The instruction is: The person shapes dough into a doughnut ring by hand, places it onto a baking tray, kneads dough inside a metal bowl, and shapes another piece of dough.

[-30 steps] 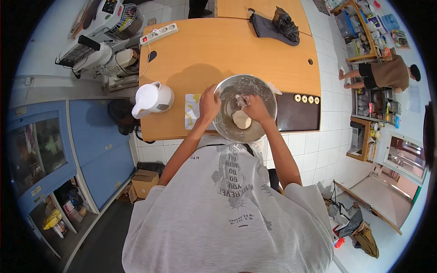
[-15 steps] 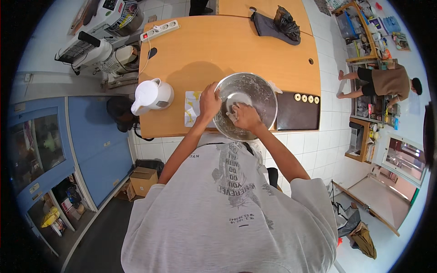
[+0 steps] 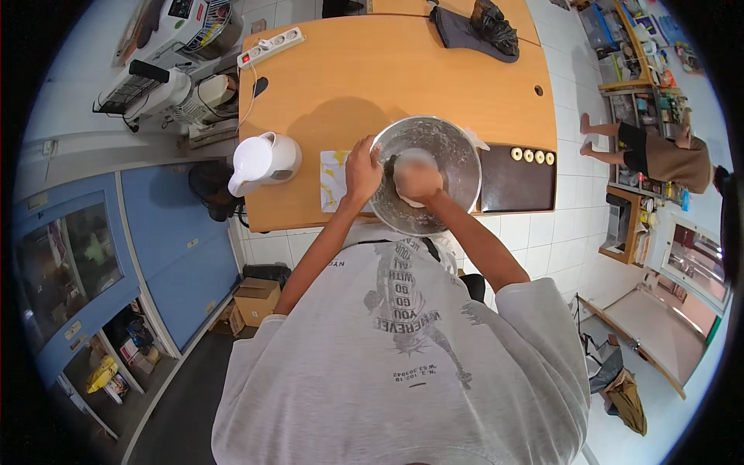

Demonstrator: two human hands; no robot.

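A large steel mixing bowl (image 3: 463,167) stands at the table's near edge, its inner wall smeared with pale residue. My left hand (image 3: 363,172) grips the bowl's left rim, fingers wrapped over the edge. Inside the bowl, my right hand (image 3: 421,184) presses on a pale lump of dough (image 3: 412,203), which shows only as a strip beneath it. The fingers of that hand are blurred, so how they are bent is hidden. To the bowl's left lies a white and yellow printed sheet (image 3: 333,182), close to my left wrist.
A dark baking tray (image 3: 515,190) with several ring-shaped dough pieces (image 3: 528,156) adjoins the bowl's right. A white electric kettle (image 3: 267,159) stands left. On the wooden table (image 3: 364,62) are a power strip (image 3: 271,48) and a dark cloth (image 3: 465,35). Another person (image 3: 670,155) stands by shelves, far right.
My right hand has turned from spread fingers at the bowl's bottom to a blurred press on the dough. My left hand keeps its hold on the rim. The view has shifted slightly.
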